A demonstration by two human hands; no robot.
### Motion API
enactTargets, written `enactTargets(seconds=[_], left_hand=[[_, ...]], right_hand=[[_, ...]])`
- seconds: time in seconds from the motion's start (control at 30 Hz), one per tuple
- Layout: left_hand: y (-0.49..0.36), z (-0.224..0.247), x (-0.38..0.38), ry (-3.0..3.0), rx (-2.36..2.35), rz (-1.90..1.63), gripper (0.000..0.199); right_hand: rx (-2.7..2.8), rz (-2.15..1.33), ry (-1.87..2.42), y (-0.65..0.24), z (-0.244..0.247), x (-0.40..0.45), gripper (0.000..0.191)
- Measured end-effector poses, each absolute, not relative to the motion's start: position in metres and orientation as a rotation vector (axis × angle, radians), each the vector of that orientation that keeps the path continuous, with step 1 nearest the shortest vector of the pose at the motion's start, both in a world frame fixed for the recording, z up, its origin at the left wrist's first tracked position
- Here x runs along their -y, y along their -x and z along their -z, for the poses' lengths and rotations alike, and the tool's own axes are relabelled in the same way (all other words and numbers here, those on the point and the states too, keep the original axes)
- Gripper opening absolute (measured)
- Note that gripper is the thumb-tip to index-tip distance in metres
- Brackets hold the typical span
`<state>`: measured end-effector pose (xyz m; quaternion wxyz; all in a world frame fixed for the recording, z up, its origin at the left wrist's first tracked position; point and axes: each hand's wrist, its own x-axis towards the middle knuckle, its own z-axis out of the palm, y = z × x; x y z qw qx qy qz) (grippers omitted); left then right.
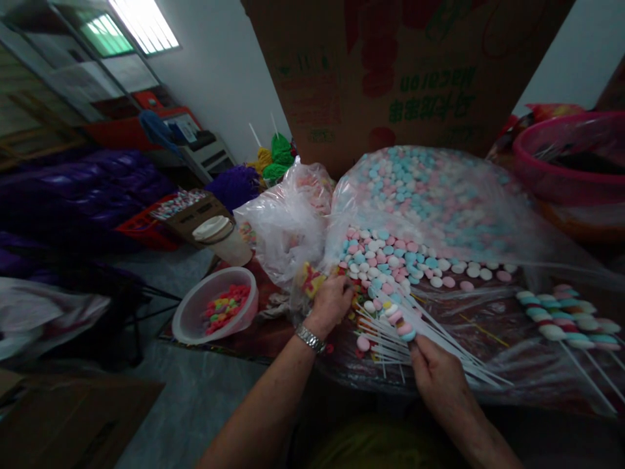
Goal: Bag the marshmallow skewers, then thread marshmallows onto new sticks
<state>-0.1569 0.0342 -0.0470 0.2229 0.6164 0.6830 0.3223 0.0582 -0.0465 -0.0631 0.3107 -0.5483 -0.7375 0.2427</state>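
Observation:
My right hand is closed around the lower end of a short candy skewer of pink, white, yellow and blue pieces. My left hand, with a metal watch on the wrist, reaches among red and yellow candies beside a clear bag; its fingertips are partly hidden, and what they hold cannot be made out. Between the hands lie many white sticks. Behind them, pink, white and blue candies spill from a large clear plastic bag.
Finished candy skewers lie at the right. A white bowl with red and yellow pieces stands at the table's left edge, near a lidded cup. Behind are a large cardboard box and a pink basin.

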Motion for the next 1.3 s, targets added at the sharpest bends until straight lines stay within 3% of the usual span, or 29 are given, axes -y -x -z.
enactTargets(seconds=[0.17,0.3,0.57,0.87,1.0,1.17,1.3], left_hand=[[0.146,0.039,-0.008,-1.322,-1.647,-1.027,0.027],[0.123,0.029,0.009,-1.000,-1.394,-1.146,0.025],[0.109,0.035,0.005,-1.151,-1.525,-1.299,0.017],[0.106,0.029,0.019,-1.914,-1.454,-1.031,0.021],[0.090,0.031,0.017,-1.729,-1.342,-1.073,0.022],[0.077,0.028,-0.007,-1.685,-1.328,-1.103,0.030],[0.087,0.024,-0.038,-1.949,-1.738,-0.917,0.026]], right_hand=[[2.037,-0.661,1.477,-0.058,0.063,0.047,0.029],[2.163,-0.664,1.483,-0.056,0.062,0.044,0.028],[2.137,-0.593,1.541,-0.063,0.060,0.050,0.028],[2.067,-0.714,1.457,-0.062,0.057,0.047,0.030],[1.944,-0.745,1.338,-0.064,0.055,0.048,0.031],[1.835,-0.584,1.586,-0.094,0.066,0.014,0.028],[1.734,-0.505,1.787,-0.119,0.075,-0.042,0.025]])
